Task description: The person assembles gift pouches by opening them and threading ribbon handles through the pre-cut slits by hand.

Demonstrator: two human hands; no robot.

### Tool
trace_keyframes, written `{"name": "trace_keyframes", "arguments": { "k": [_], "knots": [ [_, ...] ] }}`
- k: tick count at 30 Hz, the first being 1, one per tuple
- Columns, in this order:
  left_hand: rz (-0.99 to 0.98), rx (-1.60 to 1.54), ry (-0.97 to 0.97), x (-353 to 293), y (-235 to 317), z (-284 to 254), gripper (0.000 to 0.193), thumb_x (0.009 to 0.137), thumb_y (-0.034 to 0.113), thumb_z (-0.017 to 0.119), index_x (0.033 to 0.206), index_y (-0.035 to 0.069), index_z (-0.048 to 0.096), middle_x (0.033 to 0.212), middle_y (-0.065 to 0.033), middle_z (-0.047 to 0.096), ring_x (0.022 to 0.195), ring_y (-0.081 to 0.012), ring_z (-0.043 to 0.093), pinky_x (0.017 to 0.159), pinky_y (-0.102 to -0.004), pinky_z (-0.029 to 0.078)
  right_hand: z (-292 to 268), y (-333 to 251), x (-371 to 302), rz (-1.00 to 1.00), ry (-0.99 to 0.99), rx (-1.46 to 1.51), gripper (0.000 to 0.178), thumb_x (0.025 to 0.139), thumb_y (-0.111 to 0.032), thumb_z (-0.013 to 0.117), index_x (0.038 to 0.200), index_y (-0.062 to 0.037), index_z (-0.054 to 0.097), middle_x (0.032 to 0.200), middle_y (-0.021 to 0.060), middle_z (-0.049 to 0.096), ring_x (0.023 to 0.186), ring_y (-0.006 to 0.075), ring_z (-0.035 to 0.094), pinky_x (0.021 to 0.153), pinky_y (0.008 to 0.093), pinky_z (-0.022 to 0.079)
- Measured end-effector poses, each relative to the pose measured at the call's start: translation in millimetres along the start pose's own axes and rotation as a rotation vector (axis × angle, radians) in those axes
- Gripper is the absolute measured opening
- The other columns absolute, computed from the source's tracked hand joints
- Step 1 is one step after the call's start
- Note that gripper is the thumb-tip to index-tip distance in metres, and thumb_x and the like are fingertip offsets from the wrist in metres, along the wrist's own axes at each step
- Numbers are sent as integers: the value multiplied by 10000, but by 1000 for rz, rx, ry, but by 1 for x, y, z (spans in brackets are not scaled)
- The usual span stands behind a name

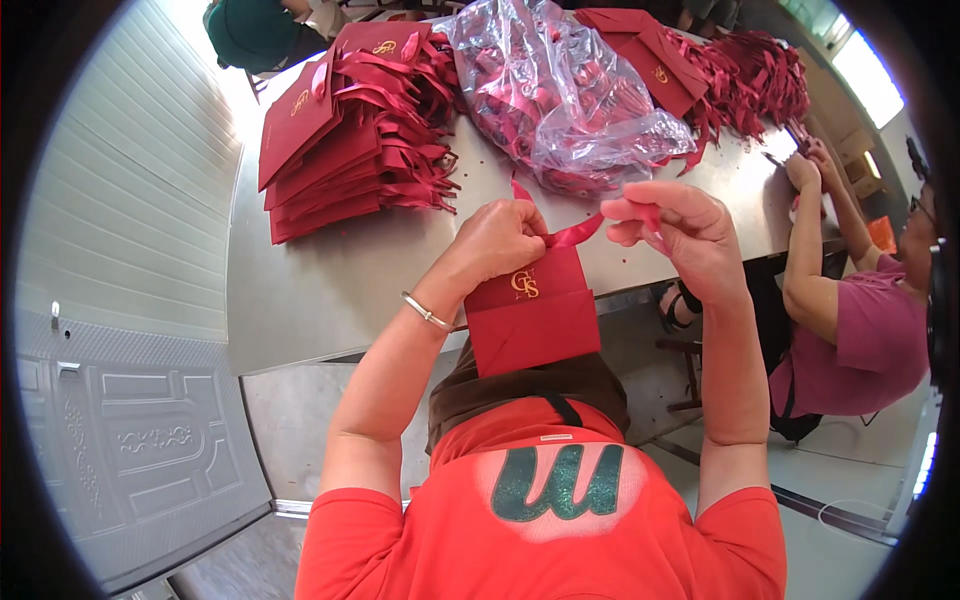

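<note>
A small dark-red paper gift bag (535,335) with a gold emblem rests against my lap at the table's front edge. At its top edge my left hand (500,243) is closed, pinching a red satin ribbon (575,235) where it meets the bag. From there the ribbon stretches right to the fingers of my right hand (685,235), which is raised above the table edge and closed on it. Some red shows between the right thumb and fingers. Another ribbon piece sticks up behind my left hand. The left fingertips partly cover the bag's top.
Stacked red bags (325,175) with ribbon handles stand on the metal table (290,300) at left. A clear plastic bag (560,110) of red ribbons lies ahead, with more red bags (650,70) beyond. At right a co-worker (850,310) sits working; another person (250,35) is at far left.
</note>
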State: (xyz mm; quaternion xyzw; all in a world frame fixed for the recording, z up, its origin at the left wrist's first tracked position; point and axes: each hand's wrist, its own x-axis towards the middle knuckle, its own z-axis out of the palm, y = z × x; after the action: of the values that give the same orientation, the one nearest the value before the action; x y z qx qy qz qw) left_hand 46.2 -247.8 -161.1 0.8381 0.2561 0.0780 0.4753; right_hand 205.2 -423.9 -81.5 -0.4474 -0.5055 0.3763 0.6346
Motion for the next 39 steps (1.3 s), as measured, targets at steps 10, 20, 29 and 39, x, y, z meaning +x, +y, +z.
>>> {"name": "trace_keyframes", "arguments": {
  "k": [10, 20, 29, 39],
  "knots": [
    [-8, 47, 16, 4, -3, 0, 201, 693, 162, 631, 814, 25, 715, 772, -153, 700, 763, -292, 682, 700, -377, 520, 26, -9, 6, -426, -34, -499, 156, 988, -73, 514, 1007, 47, 612, 828, 99, 607, 742, 167, 608, 751, 322, 522],
    [162, 177, -88, 12, -6, -19, 144, 817, 100, 632, 902, -14, 658, 736, -119, 663, 679, -133, 583, 642, -324, 484, 59, 93, 1, 515, 290, 113, 174, 1020, -154, 480, 1026, -16, 585, 663, -24, 473, 480, 39, 351, 434, 209, 329],
    [163, 400, -461, 22, 31, -60, 287, 761, 46, 596, 1028, -39, 654, 837, -136, 705, 774, -191, 675, 685, -318, 520, 69, 105, 1, 309, 371, -281, 193, 1011, -165, 499, 985, -19, 622, 647, -33, 519, 535, 32, 407, 476, 219, 349],
    [-277, -102, -702, -8, 9, -80, 325, 875, 72, 579, 1177, -49, 578, 882, -101, 689, 633, -154, 692, 488, -229, 464, 78, 104, -3, 215, 388, -342, 166, 992, -137, 536, 1002, 3, 624, 656, -12, 551, 579, 46, 469, 522, 229, 393]
  ]
}}
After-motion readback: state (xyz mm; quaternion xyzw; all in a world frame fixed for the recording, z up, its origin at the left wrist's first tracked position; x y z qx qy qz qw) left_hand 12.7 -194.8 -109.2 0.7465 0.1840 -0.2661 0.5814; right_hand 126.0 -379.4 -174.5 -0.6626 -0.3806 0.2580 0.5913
